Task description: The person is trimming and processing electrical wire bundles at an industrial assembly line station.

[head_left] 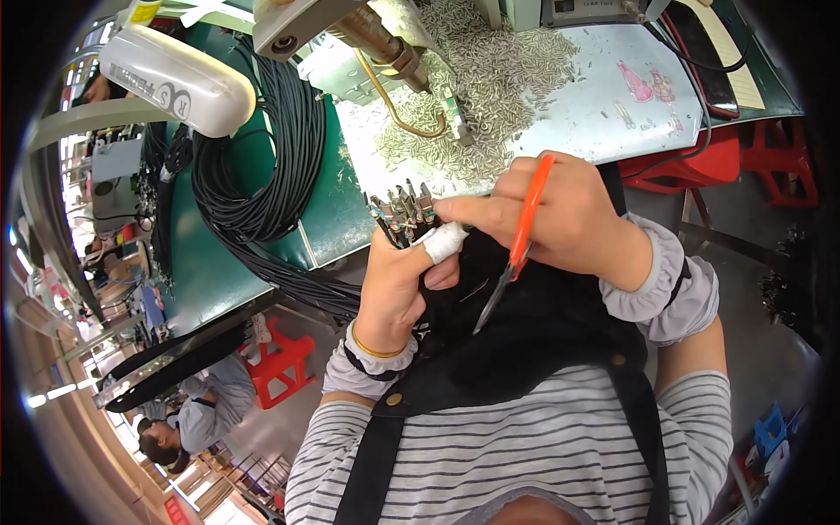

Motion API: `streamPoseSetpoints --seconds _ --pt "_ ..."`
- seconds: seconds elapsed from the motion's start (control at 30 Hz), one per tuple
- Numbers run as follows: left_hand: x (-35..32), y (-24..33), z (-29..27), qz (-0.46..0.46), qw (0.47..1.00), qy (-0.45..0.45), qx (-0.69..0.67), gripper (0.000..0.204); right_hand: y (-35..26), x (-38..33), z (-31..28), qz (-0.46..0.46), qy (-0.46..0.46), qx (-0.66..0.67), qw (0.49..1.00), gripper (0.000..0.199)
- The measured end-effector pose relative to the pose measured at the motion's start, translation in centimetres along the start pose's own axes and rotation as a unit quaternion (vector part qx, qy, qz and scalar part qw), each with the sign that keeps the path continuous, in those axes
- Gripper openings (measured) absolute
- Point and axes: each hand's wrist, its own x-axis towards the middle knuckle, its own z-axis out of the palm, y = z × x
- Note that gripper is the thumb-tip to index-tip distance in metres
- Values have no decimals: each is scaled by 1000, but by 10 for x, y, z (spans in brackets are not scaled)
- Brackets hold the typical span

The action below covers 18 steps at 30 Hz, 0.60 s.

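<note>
My left hand (395,289) grips a bunch of black cables whose ends carry small metal connectors (401,210), fanned out upward. Its thumb wears a white bandage (444,241). My right hand (560,214) holds orange-handled scissors (518,241), blades pointing down toward my apron, while its fingertips pinch at the connector ends beside the left thumb. Both hands are raised just in front of the bench edge.
A green bench (210,262) carries a coil of black cable (262,166), a heap of small metal pins (490,79) on a pale mat and a machine head with a copper tube (385,52). Red stools (280,359) stand below. Another person (188,420) sits lower left.
</note>
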Motion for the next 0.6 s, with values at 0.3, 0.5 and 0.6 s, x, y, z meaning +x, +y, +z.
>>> streamPoseSetpoints --seconds 0.3,0.5,0.6 --pt "4 -18 11 212 950 61 219 19 -14 -12 14 12 42 -85 995 26" --pt "-1 -18 12 196 941 121 246 20 -30 -15 12 294 17 236 926 18" --pt "-3 -15 9 165 961 117 188 19 -31 -18 20 380 49 366 848 15"
